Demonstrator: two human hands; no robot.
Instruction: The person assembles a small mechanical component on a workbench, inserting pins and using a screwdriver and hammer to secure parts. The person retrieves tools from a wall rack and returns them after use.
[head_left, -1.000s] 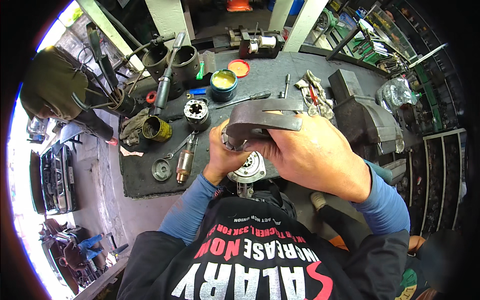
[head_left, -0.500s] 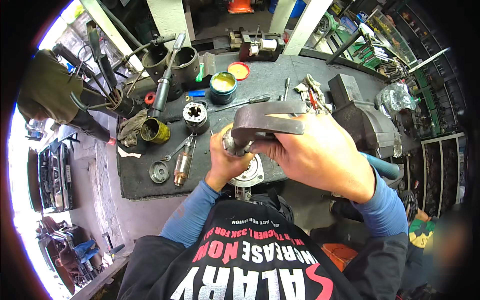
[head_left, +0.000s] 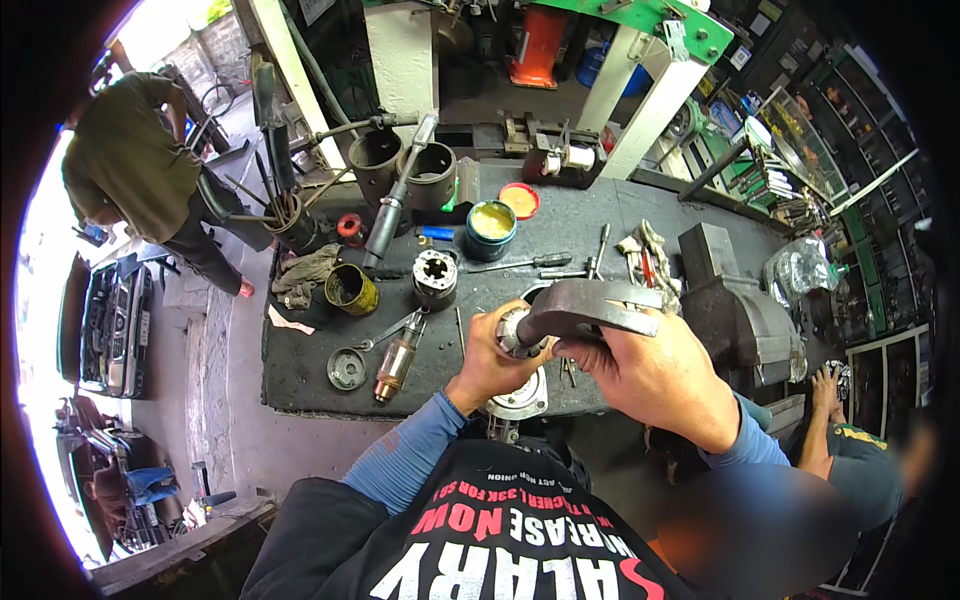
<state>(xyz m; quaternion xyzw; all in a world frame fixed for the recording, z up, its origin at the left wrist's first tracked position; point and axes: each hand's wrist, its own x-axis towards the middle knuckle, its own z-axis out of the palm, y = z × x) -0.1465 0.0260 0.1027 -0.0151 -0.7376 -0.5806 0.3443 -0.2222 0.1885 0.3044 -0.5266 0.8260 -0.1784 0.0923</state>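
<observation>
My right hand (head_left: 655, 375) grips a claw hammer (head_left: 590, 303) close to its grey steel head. Part of the blue handle (head_left: 753, 410) shows past the wrist. My left hand (head_left: 490, 355) is wrapped round an upright metal cylinder (head_left: 511, 330), whose lower end is hidden. The hammer's striking face is at the top of this cylinder; I cannot tell whether they touch. Beneath my hands, a round silver flanged housing (head_left: 518, 398) shows at the bench's near edge. Left of them lie a motor armature (head_left: 398, 362), a round metal cap (head_left: 347, 368) and a wrench (head_left: 388, 332).
On the dark workbench (head_left: 300, 385) are a cylindrical motor housing (head_left: 435, 282), a grease tub (head_left: 490, 232), its red lid (head_left: 519, 200), a yellowish can (head_left: 352, 290) and a screwdriver (head_left: 520, 262). A vise (head_left: 735, 300) stands right. One person (head_left: 140, 160) is far left, another (head_left: 845, 455) lower right.
The view has shifted, so the bench appears lower and farther right. Both hands keep their grips, with the hammer still over the cylinder. More of both other people now shows.
</observation>
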